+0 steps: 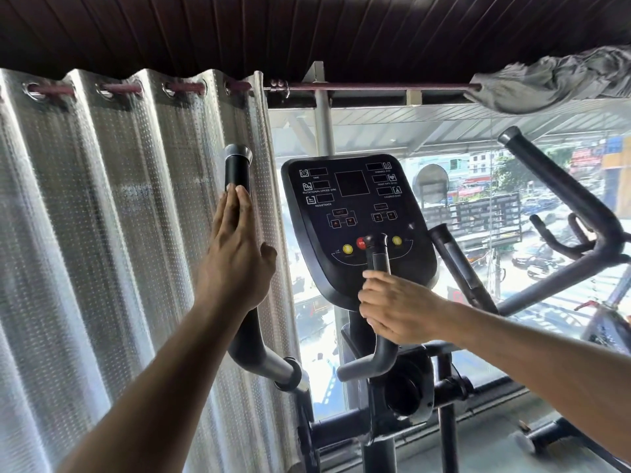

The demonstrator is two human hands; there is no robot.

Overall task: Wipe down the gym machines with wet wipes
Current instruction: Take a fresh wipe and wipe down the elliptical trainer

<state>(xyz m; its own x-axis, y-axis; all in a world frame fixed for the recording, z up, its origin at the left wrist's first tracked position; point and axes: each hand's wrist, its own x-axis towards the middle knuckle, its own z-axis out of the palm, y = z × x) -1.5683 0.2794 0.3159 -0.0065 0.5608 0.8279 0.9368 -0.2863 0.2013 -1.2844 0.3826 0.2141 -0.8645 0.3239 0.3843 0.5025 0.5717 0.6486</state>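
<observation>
- Head view looks at an elliptical-type gym machine (403, 387) standing in front of a window, with its black console (355, 213) in the centre of the frame.
- Left hand (235, 257) is raised in the left-centre of the frame, fingers straight and pressed together, lying flat against the tall left handlebar (237, 169); the thumb sticks out to the right.
- This handlebar rises to a metal cap above the fingertips and curves down below the wrist toward a joint at lower centre.
- Right hand (396, 308) sits just below the console, fingers curled round the short inner grip (377, 254), whose top stands in front of the console's red and yellow buttons.
- Whether either hand has a wet wipe under it cannot be told; no wipe shows plainly.
- Console carries small dark display windows labelled TIME and RESISTANCE, with arrow buttons beneath them.
- Silvery dotted curtain (102, 216) fills the left side of the frame, hung by eyelets on a reddish rod (375, 86) running across the top.
- Crumpled grey cloth (553, 81) is draped over the rod at the upper right.
- Another dark handlebar (560, 186) slants across the right side of the frame.
- Through the glass, a sunlit street with buildings and parked vehicles is visible.
</observation>
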